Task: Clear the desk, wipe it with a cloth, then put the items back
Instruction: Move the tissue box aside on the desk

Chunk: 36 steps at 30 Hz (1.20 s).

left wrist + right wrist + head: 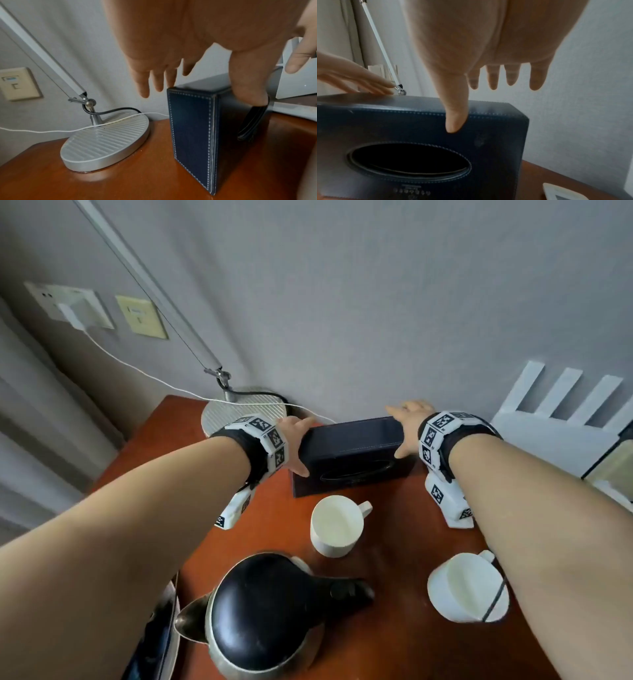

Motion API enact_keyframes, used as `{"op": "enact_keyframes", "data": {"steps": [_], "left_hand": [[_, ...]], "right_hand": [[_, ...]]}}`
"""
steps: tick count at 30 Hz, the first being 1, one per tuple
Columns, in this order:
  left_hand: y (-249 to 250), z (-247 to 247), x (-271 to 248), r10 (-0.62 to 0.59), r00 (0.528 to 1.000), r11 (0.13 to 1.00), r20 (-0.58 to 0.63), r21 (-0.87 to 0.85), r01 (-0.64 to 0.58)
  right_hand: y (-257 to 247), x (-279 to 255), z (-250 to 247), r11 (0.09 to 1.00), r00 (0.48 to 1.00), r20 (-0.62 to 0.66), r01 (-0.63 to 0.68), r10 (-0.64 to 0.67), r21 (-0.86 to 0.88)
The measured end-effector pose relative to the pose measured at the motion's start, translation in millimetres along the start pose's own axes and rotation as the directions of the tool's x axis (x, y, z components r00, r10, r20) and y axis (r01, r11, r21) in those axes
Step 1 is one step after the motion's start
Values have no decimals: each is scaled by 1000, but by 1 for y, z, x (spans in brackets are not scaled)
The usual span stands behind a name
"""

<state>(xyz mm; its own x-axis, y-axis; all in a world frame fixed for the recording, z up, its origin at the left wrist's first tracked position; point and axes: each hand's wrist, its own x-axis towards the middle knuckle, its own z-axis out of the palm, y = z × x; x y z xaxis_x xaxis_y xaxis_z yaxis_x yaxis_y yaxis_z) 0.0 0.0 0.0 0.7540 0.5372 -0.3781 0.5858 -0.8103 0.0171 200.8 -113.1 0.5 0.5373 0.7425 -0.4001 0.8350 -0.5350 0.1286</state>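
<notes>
Head view: left hand (294,440) and right hand (407,426), fingers spread straight, flank the tissue box (352,457) on the desk (394,594).

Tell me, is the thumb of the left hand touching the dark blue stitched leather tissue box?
Touching. In the left wrist view the left hand lays its thumb on the dark blue stitched leather tissue box.

The reddish-brown polished wooden surface (394,628) stands against a grey wall. At its far left corner sits a ribbed oval silver lamp base (239,409), with a thin white cable (154,378) draped over it. Just beside the base stands a dark navy stitched leather tissue box (352,460). Nearer are two white ceramic mugs (337,525) (466,589) and a steel kettle with a black lid (263,618).
</notes>
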Motion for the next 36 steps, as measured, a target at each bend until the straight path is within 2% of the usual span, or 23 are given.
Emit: {"op": "enact_keyframes", "data": {"steps": [4,8,13,22,28,36], "left_hand": [[1,7,10,6,999,999,34,43,-7],[4,8,14,7,1000,999,16,50,-8],[-6,2,11,6,1000,998,6,69,-7],[-48,-39,-38,-47,997,998,-54,35,49],[-96,-68,-83,-33,991,999,-127,6,34],[-200,-79,-128,-1,977,998,-213,57,14]], "right_hand": [[1,13,11,1000,999,53,-1,0,16],[-2,13,13,1000,1000,-8,0,0,22],[-6,3,7,999,999,-23,34,-35,-33],[-44,-47,-52,996,991,-113,66,-73,-68],[-94,-92,-95,996,986,-163,32,-44,-79],[-206,-116,-122,999,981,-196,-17,9,-42]]}}
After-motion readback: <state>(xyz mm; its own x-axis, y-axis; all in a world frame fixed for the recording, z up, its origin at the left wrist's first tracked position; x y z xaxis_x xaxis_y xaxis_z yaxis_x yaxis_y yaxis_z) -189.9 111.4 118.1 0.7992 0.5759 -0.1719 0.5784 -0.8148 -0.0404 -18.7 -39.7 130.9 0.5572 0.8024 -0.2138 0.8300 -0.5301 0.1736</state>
